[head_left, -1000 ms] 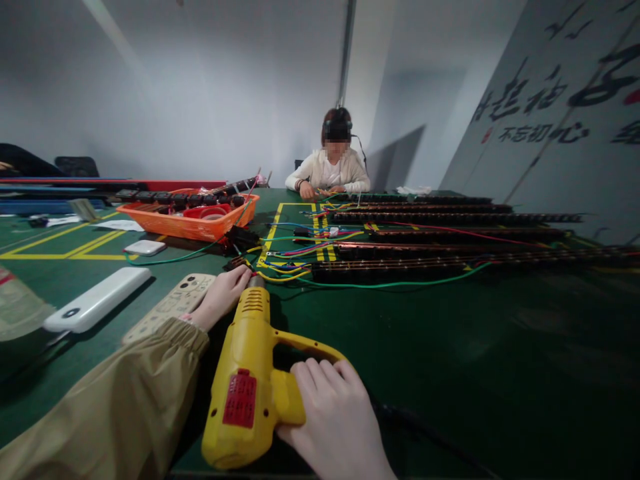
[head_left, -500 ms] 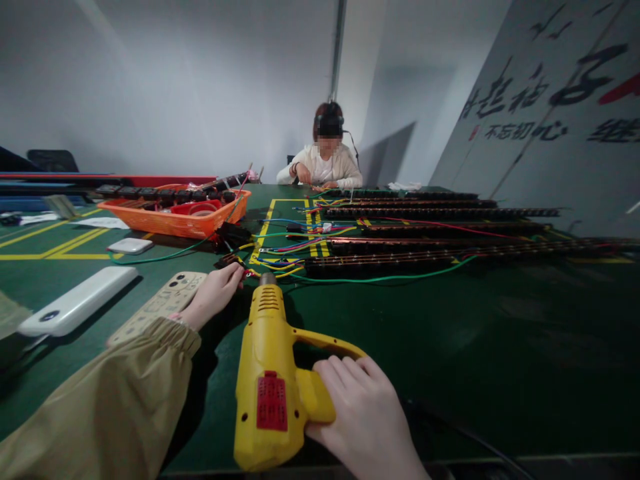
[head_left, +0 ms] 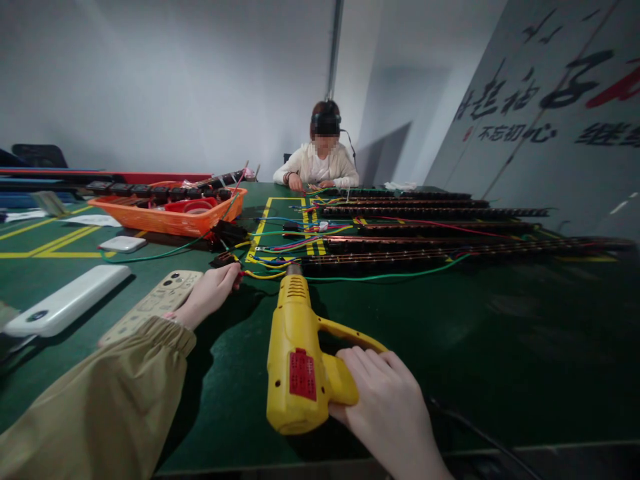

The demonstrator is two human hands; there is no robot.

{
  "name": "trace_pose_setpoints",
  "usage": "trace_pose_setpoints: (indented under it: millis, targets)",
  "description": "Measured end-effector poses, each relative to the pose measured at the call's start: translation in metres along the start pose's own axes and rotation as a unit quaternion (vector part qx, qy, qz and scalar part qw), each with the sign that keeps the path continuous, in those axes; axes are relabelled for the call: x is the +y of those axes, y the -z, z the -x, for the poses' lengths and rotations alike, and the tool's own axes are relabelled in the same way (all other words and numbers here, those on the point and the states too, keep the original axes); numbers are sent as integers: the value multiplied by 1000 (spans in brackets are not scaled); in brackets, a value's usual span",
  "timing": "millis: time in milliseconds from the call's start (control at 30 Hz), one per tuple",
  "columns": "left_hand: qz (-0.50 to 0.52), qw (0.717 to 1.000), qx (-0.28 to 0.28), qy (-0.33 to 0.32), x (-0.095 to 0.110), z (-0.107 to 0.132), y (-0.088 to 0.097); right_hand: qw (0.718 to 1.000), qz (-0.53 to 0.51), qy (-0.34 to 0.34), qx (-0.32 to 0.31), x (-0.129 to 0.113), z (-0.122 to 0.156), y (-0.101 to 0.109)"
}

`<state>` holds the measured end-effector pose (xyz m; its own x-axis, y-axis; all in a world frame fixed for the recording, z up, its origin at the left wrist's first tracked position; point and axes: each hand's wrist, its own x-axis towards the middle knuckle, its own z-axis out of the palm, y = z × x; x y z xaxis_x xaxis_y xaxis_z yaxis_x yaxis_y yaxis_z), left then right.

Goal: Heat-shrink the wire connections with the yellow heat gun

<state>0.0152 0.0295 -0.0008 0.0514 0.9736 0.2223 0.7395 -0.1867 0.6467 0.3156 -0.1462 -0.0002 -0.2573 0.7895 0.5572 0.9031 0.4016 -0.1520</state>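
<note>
My right hand (head_left: 383,403) is wrapped round the handle of a yellow heat gun (head_left: 297,357), whose nozzle points away from me toward a bundle of coloured wires (head_left: 273,263). My left hand (head_left: 213,290), in a tan sleeve, is closed in a pinch on a red wire end (head_left: 239,272) just left of the nozzle. The wires run to long dark strips (head_left: 430,250) lying across the green table (head_left: 450,333).
A beige remote (head_left: 155,303) and a white flat device (head_left: 63,300) lie at my left. An orange tray (head_left: 170,217) of parts stands behind them. Another person (head_left: 320,167) sits working at the far end. A black cable (head_left: 475,433) trails at the near right.
The heat gun and my right hand have shifted to the right and a little forward. My left hand stays pinched on the wire end.
</note>
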Motion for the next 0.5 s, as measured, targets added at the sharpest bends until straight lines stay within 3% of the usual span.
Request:
trace_pose_setpoints:
  millis: [300,500]
  targets:
    - [-91,995,-8,-26,6,2,3,999,32,-8,-29,9,-8,0]
    - [-100,994,-20,-45,10,3,3,998,44,-16,-40,12,-11,-1]
